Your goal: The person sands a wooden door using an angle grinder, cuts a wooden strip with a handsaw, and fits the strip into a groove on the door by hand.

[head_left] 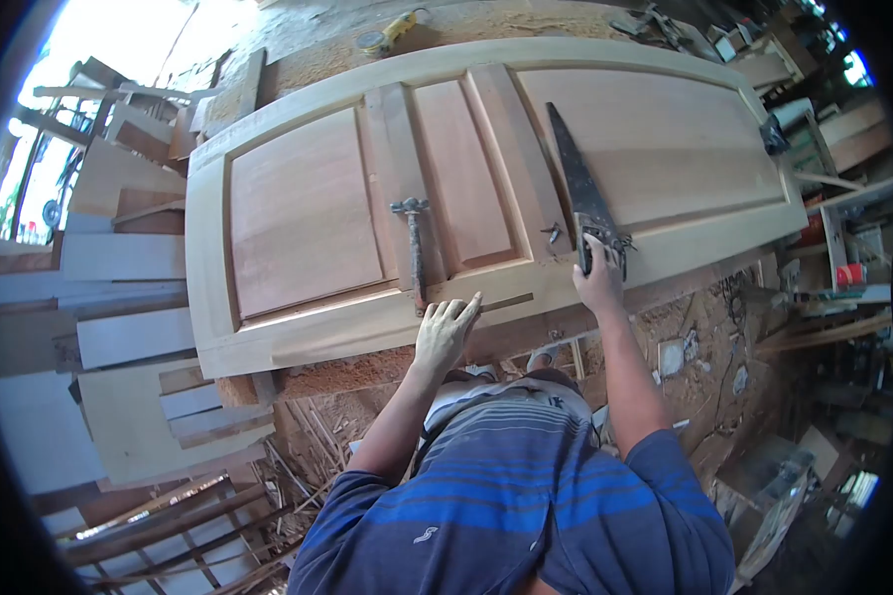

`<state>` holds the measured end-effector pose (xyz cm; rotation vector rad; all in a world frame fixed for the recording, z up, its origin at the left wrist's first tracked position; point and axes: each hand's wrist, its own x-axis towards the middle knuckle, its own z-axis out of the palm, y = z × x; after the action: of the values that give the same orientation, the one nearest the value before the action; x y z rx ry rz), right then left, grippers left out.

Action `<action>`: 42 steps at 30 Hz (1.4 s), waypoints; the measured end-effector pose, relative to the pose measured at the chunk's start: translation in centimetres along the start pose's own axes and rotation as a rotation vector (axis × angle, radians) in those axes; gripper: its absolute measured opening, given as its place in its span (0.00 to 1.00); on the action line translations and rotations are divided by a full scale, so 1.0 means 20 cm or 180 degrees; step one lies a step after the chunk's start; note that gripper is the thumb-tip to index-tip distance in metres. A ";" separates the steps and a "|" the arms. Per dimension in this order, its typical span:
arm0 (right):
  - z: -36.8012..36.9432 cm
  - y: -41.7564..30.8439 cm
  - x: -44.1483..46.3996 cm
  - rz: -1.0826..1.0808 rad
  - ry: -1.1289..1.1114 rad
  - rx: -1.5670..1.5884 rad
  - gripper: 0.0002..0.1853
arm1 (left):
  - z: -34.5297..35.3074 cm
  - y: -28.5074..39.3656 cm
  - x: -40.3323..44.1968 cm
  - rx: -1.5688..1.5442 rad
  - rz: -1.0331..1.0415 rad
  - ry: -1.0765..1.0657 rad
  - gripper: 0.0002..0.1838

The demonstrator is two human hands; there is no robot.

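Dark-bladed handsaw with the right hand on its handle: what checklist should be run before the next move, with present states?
1. Right hand gripping the dark-bladed handsaw: ok.
2. Left hand away from the blade: ok.
3. Blade fully resting on the pale, panelled wooden door: cannot tell.
4. Metal-headed, dark-handled hammer well clear of the left hand: not ok; its handle end is right beside it.
5. Yellow power tool off the door: ok.

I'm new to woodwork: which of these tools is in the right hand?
The saw, gripped by the right hand. The hammer lies on the door by the left hand, and the yellow tool sits beyond the door.
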<state>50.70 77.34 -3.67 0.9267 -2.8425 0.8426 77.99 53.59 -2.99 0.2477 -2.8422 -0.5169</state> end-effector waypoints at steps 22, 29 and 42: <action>0.04 -0.01 -0.40 0.0170 0.0015 -0.0120 0.21 | 0.15 0.37 0.18 -0.0892 -0.0242 -0.0632 0.17; 0.00 0.02 -0.50 -0.0244 0.0524 0.0136 0.25 | 0.13 0.45 0.08 -0.0782 -0.0254 -0.0596 0.16; -0.55 0.80 -1.84 0.1246 -0.0080 0.3057 0.15 | 0.60 1.64 -0.51 -0.1000 -0.0241 -0.1517 0.14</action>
<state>70.73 113.37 -9.25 0.3545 -2.5928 2.3392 80.49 89.75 -3.99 0.1937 -3.1406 -1.1634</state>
